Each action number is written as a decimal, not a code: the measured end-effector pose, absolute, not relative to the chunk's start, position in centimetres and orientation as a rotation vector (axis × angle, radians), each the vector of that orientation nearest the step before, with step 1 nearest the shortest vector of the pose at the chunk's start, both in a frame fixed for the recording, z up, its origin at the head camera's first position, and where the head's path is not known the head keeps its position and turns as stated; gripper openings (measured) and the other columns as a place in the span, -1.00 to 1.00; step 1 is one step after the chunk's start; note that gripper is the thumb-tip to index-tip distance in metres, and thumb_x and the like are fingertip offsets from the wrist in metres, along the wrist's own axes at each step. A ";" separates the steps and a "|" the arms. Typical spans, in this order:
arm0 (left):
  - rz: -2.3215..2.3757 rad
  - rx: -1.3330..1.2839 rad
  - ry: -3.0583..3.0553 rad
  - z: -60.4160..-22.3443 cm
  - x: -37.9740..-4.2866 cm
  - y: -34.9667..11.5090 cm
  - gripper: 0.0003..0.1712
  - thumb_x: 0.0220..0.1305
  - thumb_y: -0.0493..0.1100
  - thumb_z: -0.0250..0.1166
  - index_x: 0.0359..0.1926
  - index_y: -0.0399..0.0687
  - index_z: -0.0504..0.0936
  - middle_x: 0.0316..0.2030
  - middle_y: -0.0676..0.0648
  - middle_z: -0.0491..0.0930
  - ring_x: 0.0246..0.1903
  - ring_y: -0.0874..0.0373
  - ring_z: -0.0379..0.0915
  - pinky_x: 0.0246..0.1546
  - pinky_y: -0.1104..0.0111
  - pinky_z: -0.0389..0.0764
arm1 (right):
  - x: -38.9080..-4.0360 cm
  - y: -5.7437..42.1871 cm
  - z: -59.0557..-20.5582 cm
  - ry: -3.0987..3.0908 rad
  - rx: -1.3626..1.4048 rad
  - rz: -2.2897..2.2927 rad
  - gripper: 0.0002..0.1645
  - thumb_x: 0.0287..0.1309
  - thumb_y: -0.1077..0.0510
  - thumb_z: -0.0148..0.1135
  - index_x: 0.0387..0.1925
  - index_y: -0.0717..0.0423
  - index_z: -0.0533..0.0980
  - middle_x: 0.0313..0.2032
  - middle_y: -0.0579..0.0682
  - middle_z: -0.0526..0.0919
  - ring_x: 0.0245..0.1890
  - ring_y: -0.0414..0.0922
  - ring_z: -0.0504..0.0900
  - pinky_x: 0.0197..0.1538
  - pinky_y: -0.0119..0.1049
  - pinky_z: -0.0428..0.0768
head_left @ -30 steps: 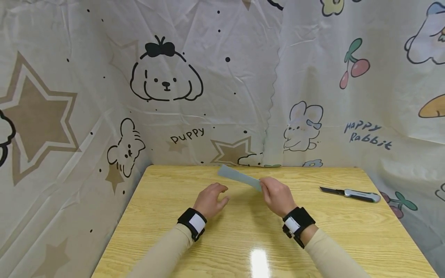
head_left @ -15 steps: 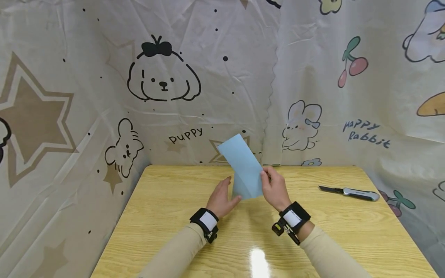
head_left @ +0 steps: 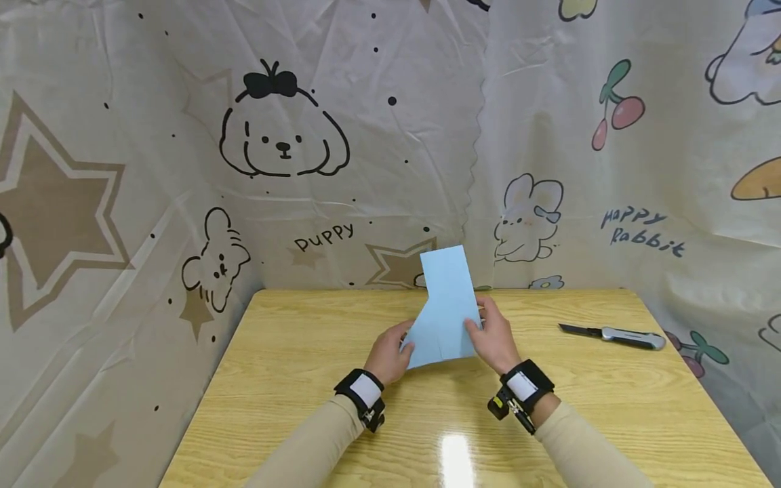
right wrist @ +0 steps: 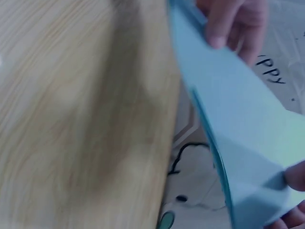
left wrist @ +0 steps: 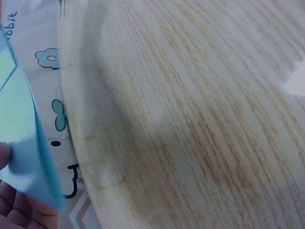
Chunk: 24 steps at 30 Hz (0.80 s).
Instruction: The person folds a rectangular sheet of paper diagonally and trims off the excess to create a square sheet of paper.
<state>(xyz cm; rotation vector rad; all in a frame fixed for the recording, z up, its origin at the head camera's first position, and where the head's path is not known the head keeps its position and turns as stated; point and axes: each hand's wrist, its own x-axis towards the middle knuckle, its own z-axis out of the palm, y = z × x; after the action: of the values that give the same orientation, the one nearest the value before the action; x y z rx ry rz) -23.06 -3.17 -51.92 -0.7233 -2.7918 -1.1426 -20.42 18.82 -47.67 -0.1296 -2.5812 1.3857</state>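
A light blue sheet of folded paper is held up above the table between both hands, its lower left flaring out to a corner. My left hand pinches that corner, thumb in front and fingers behind. On the right edge, my right hand holds the paper with its thumb on the near face. The right wrist view shows layered edges along the paper and both hands' fingertips on it. In the left wrist view the paper stands at the left, with a crease line across it.
A utility knife with its dark blade out lies at the right of the wooden table. A printed curtain hangs behind the table and along its sides.
The paper has turned from nearly edge-on to facing me and now stands more upright. My left hand, earlier apart from it, has moved right and taken its lower left corner.
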 end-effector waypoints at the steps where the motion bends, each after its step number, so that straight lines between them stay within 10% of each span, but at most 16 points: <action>1: -1.129 -0.727 -2.798 -52.0 -23.0 -3.1 -0.48 0.25 -0.24 0.15 0.25 -0.07 0.36 -0.10 -0.10 0.55 -0.22 0.13 0.47 -0.23 0.32 0.50 | -20.4 19.0 -48.0 -2.612 -0.137 1.338 -0.37 0.16 0.16 0.11 0.26 0.09 0.19 -0.01 0.21 0.52 -0.17 0.06 0.57 -0.20 -0.13 0.55; 11: -1.024 -0.710 -2.950 -53.0 -22.3 -2.7 -0.48 0.22 -0.22 0.20 0.22 -0.06 0.41 -0.22 -0.06 0.50 -0.42 0.20 0.34 -0.42 0.42 0.37 | -19.8 19.9 -51.6 -2.879 -0.112 0.981 -0.10 -0.02 0.09 0.33 0.35 0.05 0.15 0.36 0.27 -0.04 0.09 0.22 0.45 0.03 0.03 0.50; 24: -0.798 -0.883 -3.007 -54.6 -20.8 -1.7 -0.54 0.13 -0.14 0.30 0.10 -0.07 0.54 -0.05 -0.07 0.50 -0.04 0.09 0.46 -0.04 0.29 0.51 | -18.9 19.4 -54.2 -3.033 -0.033 0.750 -0.23 -0.07 -0.04 0.38 0.19 0.14 0.38 0.30 0.27 0.17 0.16 0.21 0.39 0.11 0.05 0.44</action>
<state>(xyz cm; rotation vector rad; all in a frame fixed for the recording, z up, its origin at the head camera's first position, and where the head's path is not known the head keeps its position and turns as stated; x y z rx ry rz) -20.78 -1.69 -54.62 -0.8829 -3.0072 -0.7983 -18.90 19.44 -54.15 -0.0332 -3.0326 0.7496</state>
